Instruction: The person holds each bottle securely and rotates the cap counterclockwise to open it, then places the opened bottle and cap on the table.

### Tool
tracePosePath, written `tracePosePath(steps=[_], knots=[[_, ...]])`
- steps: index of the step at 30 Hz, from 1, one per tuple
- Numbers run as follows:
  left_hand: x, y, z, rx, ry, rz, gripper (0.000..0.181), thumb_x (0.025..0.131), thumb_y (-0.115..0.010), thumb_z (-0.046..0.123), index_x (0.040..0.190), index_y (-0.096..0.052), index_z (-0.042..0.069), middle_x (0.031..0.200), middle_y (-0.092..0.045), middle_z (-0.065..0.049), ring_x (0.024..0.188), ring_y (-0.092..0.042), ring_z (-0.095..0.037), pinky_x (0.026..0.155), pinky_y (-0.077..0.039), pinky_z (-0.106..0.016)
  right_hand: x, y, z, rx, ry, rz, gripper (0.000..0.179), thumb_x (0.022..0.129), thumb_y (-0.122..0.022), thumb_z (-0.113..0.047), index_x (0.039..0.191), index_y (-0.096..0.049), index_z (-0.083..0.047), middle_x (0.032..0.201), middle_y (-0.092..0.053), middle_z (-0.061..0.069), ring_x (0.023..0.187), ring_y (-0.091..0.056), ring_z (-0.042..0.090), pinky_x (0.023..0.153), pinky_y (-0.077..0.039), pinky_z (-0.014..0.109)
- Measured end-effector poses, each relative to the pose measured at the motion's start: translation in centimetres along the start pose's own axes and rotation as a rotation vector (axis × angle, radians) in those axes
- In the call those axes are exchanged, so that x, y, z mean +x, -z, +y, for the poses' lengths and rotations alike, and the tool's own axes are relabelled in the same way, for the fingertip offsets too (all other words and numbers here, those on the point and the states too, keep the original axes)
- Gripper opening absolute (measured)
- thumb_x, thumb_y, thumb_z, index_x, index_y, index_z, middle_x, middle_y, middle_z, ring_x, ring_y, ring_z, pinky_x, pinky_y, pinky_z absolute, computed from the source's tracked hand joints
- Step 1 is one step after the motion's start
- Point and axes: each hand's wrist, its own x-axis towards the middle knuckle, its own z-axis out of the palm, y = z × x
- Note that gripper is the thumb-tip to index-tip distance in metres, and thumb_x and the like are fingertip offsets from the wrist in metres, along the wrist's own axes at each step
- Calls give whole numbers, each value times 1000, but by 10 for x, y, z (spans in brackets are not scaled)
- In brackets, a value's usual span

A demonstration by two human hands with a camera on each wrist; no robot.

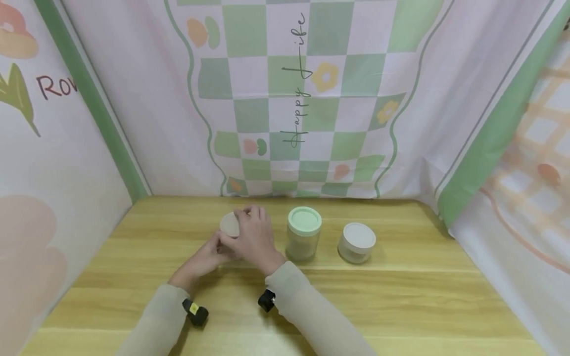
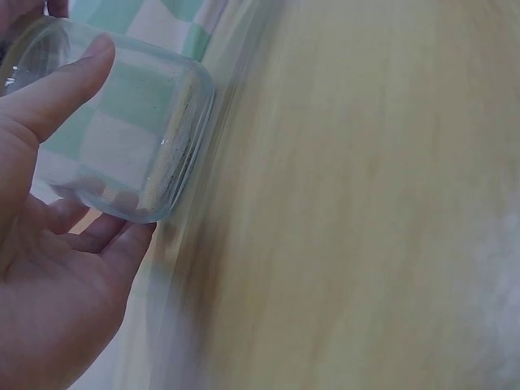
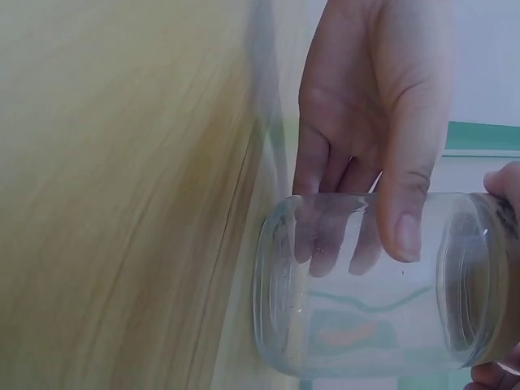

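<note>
- Left hand [image 1: 206,258] is clamped round the clear jar [image 2: 138,130], left of the green jar [image 1: 304,242].
- Right hand [image 1: 254,238] grips its lid [image 1: 229,225], partly covering it.
- Squat jar [image 1: 357,242] sits right of the green jar.
- Checked curtain [image 1: 285,113] hangs behind the green jar.

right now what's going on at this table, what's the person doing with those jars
A person's left hand holds the body of a clear jar, while the right hand grips its pale lid, which sits on top. To the right on the table stand a green-lidded jar and a shorter white-lidded jar, both outside the hands.
</note>
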Motion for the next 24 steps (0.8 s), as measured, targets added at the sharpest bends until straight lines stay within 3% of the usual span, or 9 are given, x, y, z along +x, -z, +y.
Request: tracePosePath(steps=[7, 15, 24], knots=[[0, 0, 0, 6, 11, 9, 78, 96, -69, 27, 154, -22, 3, 162, -18, -22, 145, -20, -46, 111, -18, -71, 1, -1, 6, 42, 39, -22, 65, 88, -65, -60, 128, -67, -9, 121, -58, 13, 108, -51, 28, 92, -46, 41], [2, -1, -2, -13, -38, -21, 93, 96, -70, 31, 162, -7, 16, 162, -22, -14, 145, -24, -42, 111, -20, -71, 3, 2, 15, 262, 24, -159, 62, 87, -68, -48, 138, -62, -12, 137, -51, 11, 117, -43, 28, 87, -47, 39], [1, 0, -3, -22, -49, -35, 93, 96, -69, 30, 162, -3, 17, 160, -25, -17, 144, -25, -43, 111, -22, -70, 2, 5, 18, 369, 21, -213, 67, 86, -66, -44, 146, -55, -18, 147, -48, 8, 127, -42, 26, 98, -44, 44]])
